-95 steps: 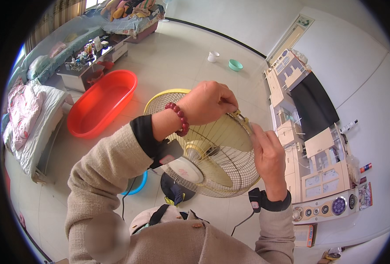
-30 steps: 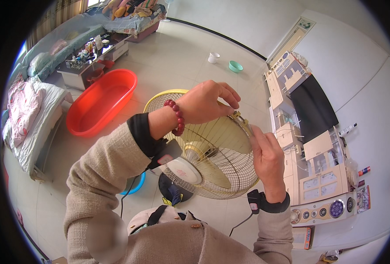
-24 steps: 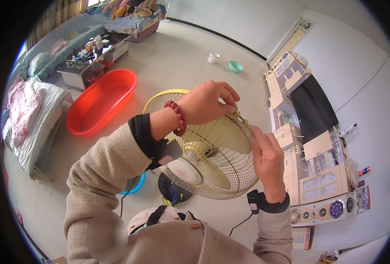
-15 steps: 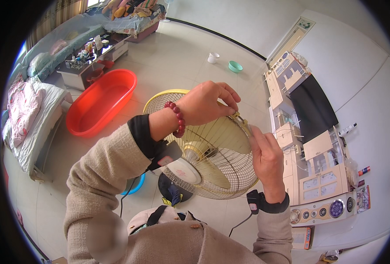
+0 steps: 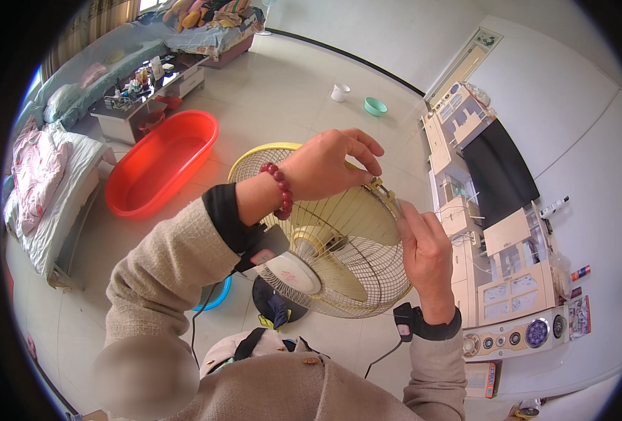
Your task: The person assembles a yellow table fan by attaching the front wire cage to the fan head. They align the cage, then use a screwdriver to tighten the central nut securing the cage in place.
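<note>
A yellow electric fan with a round wire guard (image 5: 384,284) stands before me, its pale blades (image 5: 339,274) visible through the wires and a white hub disc (image 5: 293,272) facing up and left. My left hand (image 5: 332,161), wearing a dark red bead bracelet (image 5: 283,191), reaches over the guard. Its thumb and fingers are closed on the far right rim, beside a small yellowish clip (image 5: 384,193). At that same rim, just nearer to me, my right hand (image 5: 427,252) pinches the edge with thumb and fingers. The fingertips partly hide the rim.
A red tub (image 5: 160,165) lies left on the tiled floor, near a dark-topped coffee table (image 5: 146,91). The fan's black base (image 5: 276,302) and a blue basin (image 5: 216,296) sit below. A television cabinet (image 5: 458,203) lines the right wall. A green basin (image 5: 375,107) and white bucket (image 5: 340,92) stand farther off.
My left hand's fingers have shifted very slightly at the rim. My right hand and the fan look the same.
</note>
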The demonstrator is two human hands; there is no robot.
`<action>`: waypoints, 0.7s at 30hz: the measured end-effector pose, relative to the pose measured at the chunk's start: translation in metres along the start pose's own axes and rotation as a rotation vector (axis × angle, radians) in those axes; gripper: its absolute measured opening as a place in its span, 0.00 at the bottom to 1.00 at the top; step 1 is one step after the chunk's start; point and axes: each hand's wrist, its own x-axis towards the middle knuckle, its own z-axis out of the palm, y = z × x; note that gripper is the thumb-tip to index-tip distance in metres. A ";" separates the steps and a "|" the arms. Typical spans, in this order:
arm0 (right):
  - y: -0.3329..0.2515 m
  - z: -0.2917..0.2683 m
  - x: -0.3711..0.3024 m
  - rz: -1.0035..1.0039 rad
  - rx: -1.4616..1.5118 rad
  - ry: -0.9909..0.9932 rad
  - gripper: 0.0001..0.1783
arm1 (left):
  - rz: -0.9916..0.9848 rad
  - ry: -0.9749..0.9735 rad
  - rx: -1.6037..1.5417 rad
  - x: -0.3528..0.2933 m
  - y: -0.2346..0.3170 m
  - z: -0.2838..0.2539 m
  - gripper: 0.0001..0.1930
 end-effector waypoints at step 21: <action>0.000 0.001 0.000 0.012 0.012 0.003 0.16 | 0.021 -0.015 0.033 0.000 0.000 -0.002 0.07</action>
